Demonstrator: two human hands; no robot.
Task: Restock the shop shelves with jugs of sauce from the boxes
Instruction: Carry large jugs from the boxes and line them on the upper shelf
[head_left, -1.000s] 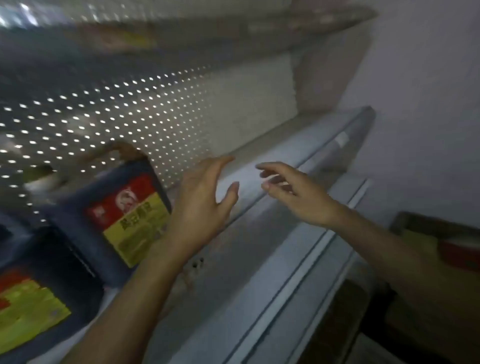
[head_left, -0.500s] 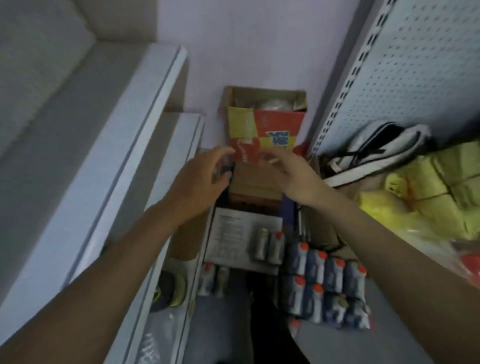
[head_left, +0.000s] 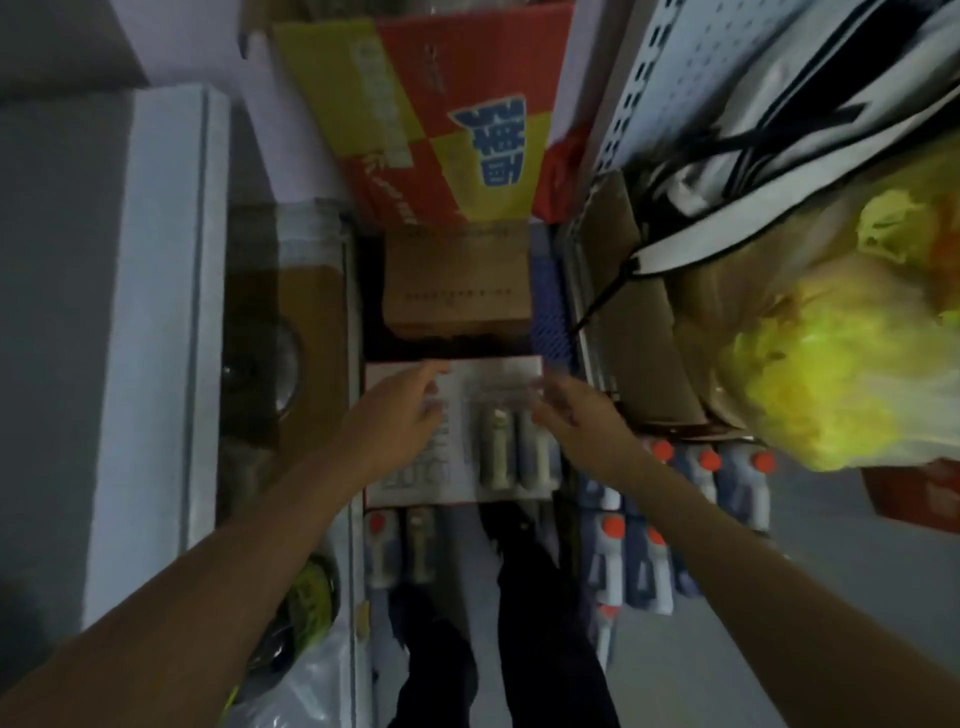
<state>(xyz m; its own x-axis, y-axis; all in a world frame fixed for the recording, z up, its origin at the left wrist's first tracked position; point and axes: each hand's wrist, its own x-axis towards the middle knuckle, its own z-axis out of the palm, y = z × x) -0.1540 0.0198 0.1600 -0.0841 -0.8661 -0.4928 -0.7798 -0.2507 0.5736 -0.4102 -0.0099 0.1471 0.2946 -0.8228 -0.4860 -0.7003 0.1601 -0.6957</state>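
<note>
Left hand (head_left: 402, 410) and right hand (head_left: 576, 415): both reached down with fingers loose and spread, grasping nothing, poised over the open white carton (head_left: 457, 374) on the floor between the two shelf units. Step judged: fetching the next jugs for restocking, at the reach, no grip yet made. Red-and-yellow box (head_left: 441, 119): stood at the far end of the aisle, against the wall. White shelf (head_left: 161, 312): ran along the left edge of the aisle; the pegboard rack (head_left: 628, 98) stood opposite on the right. Brown cardboard box (head_left: 457, 280): just beyond the carton's far edge. Carton contents: two jugs (head_left: 511, 452) lying side by side along its right-hand side, directly under the right hand. Further orange-capped jugs (head_left: 706, 478): stood on the floor near the rack's foot. Next move, as judged: lower both hands into the carton, close on the jug handles or necks (too blurred to tell which), and lift clear of the carton wall.
</note>
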